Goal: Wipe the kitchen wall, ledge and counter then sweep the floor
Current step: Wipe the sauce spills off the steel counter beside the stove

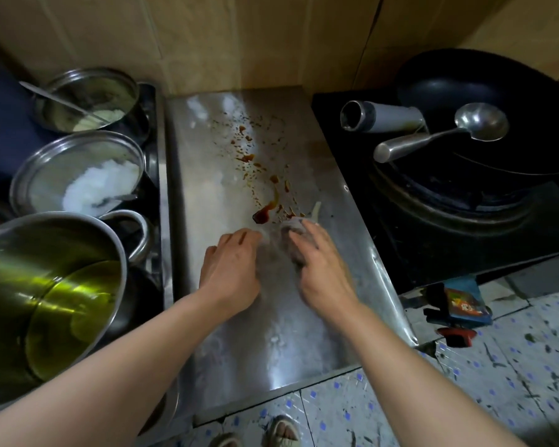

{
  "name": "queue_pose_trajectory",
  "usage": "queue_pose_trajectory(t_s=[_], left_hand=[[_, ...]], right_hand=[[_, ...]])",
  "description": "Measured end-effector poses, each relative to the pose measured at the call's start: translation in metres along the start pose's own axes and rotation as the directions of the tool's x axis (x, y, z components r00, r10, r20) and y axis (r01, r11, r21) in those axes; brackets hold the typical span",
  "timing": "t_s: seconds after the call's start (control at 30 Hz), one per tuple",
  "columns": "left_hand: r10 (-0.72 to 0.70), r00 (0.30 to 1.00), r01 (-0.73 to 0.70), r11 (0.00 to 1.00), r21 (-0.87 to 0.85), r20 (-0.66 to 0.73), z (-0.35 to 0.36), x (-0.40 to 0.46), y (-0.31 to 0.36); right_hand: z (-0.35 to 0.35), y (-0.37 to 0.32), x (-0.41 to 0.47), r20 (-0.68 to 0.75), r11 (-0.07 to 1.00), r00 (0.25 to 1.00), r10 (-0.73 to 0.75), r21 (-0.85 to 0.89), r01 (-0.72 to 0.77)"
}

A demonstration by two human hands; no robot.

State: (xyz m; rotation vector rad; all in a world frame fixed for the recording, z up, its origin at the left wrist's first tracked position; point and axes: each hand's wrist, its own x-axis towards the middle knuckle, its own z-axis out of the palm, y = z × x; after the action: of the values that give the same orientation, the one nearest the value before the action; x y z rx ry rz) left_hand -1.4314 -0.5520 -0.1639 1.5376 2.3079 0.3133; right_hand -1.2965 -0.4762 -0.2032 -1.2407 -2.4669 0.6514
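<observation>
Both forearms are bare from the lower edge of the view up to the wrists; no sleeve shows anywhere. The left hand carries no ring, no watch and no glove, and the right hand is just as plain, with no band at the wrist. The nails look short, though the blur hides their detail. Below the front edge of the steel counter, over the floor, two feet show in light open-toed slippers with ribbed straps, and the toes are uncovered. Nothing else of the clothing is in view.
</observation>
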Motion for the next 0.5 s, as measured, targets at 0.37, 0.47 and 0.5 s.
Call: queue_pose_trajectory(t_s=[0.37, 0.47, 0.5], left_hand=[[-0.135, 0.991, 0.135, 0.991, -0.014, -0.013, -0.008, 0.013, -0.015], [-0.149, 0.989, 0.148, 0.988, -0.044, -0.02, -0.007, 0.016, -0.017], [-0.158, 0.987, 0.156, 0.986, -0.055, -0.027, -0.007, 0.018, -0.018]], right_hand=[[0.013, -0.009, 0.034, -0.109, 0.998, 0.993, 0.046, 0.051, -0.041], [0.013, -0.017, 0.047, -0.146, 0.991, 0.989, 0.022, 0.133, -0.002], [0.017, -0.024, 0.051, -0.109, 0.991, 0.994, -0.018, 0.127, 0.032]])
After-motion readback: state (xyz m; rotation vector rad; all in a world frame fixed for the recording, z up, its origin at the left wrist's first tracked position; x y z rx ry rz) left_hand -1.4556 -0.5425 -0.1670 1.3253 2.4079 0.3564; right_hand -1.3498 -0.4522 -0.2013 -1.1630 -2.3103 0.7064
